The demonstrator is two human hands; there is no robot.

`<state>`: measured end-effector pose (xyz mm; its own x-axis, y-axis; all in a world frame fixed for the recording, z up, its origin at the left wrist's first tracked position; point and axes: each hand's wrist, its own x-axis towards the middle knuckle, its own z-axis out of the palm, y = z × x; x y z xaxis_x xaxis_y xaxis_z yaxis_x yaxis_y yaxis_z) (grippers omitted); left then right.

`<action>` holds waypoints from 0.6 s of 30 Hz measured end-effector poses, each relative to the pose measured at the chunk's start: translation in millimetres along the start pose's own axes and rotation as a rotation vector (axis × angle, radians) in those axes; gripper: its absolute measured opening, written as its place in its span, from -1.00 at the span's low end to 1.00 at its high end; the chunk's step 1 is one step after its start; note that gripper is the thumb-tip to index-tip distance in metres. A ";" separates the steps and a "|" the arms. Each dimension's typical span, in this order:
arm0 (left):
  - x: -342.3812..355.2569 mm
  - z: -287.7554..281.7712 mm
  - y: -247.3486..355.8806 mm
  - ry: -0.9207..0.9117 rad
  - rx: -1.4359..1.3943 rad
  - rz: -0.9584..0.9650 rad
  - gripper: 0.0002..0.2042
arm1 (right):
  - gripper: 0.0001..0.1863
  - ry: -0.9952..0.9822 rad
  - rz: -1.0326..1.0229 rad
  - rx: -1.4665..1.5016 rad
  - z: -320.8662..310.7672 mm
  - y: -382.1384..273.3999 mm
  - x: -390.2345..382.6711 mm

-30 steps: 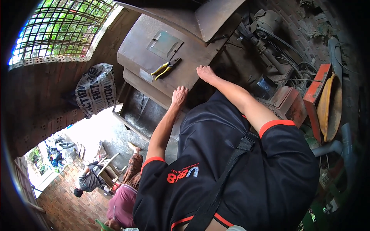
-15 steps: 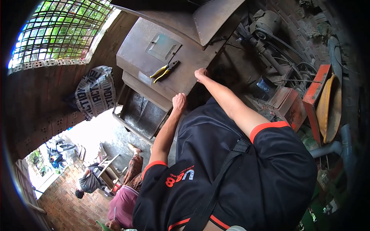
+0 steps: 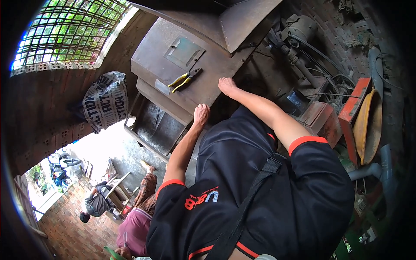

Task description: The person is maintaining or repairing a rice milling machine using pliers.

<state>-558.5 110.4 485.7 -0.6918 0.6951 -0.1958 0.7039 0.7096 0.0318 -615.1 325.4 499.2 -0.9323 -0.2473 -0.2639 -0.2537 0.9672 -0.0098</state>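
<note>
While both my palms press flat and empty on the metal machine housing [image 3: 203,78] at upper centre, my left hand [image 3: 201,115] has crept toward its edge; my right hand [image 3: 227,85] stays beside the yellow-handled pliers [image 3: 184,79].

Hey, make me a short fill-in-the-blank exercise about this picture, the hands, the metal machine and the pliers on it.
1. Both hands rest on the edge of the rusty metal machine, and neither one holds a ____.
2. The pliers on top have ____ handles.
3. The hand nearer the pliers is the ____ hand.
4. The right hand lies beside the machine's dark ____.

Missing words: tool; yellow; left; hopper
</note>
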 end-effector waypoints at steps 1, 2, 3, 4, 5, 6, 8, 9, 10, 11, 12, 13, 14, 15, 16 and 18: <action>-0.3 0.1 0.2 0.002 0.029 0.004 -0.82 | -0.82 -0.017 0.021 -0.023 -2.7 -4.5 0.9; -0.9 0.3 0.5 -0.001 0.027 -0.001 -0.82 | -0.83 -0.034 0.042 -0.047 -5.4 -7.6 1.0; -1.8 0.6 0.8 -0.020 -0.015 -0.045 -0.82 | -0.83 -0.036 0.034 -0.047 -7.8 -8.4 0.2; -0.8 -3.1 1.8 -0.036 -0.059 -0.083 -0.81 | -0.84 -0.063 0.033 -0.029 -4.2 -6.1 -0.3; -0.4 -6.8 2.8 -0.037 -0.063 -0.085 -0.81 | -0.85 -0.090 0.031 -0.013 -0.4 -3.7 -0.8; 0.1 -10.4 3.6 -0.024 -0.132 -0.127 -0.80 | -0.85 -0.094 0.029 -0.015 3.3 -1.2 -0.9; -1.3 -13.4 2.0 0.012 -0.216 -0.183 -0.78 | -0.83 -0.023 0.248 0.253 8.0 1.8 1.3; -0.1 -14.8 1.0 0.014 -0.218 -0.186 -0.78 | -0.83 -0.025 0.244 0.250 10.7 2.4 2.0; 0.0 -13.3 0.1 -0.024 -0.238 -0.214 -0.79 | -0.81 -0.039 0.345 0.340 7.8 -0.8 2.2; -0.4 -11.7 0.4 -0.060 -0.257 -0.241 -0.80 | -0.78 -0.055 0.447 0.429 4.9 -4.2 2.4; -2.3 -10.0 2.4 -0.062 -0.262 -0.253 -0.80 | -0.78 -0.060 0.436 0.426 2.0 -8.8 2.4; -4.9 -6.6 4.1 -0.033 -0.277 -0.280 -0.80 | -0.76 -0.100 0.535 0.504 -6.5 -15.8 2.9; -8.9 -3.1 5.2 -0.006 -0.292 -0.310 -0.81 | -0.74 -0.143 0.632 0.581 -16.2 -22.2 5.5; -14.7 0.6 6.0 -0.013 -0.299 -0.330 -0.81 | -0.73 -0.235 0.747 0.697 -26.4 -27.3 9.2; -8.8 -6.6 8.1 -0.023 -0.298 -0.310 -0.82 | -0.73 -0.227 0.768 0.696 -17.2 -23.3 17.2; 9.9 -26.9 9.0 -0.012 -0.286 -0.255 -0.82 | -0.74 -0.403 1.184 0.797 10.1 -2.5 43.0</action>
<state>-563.3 126.8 510.4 -0.8356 0.4922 -0.2441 0.4352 0.8642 0.2527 -651.9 313.0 478.2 -0.3248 0.5918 -0.7377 0.9133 0.3988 -0.0822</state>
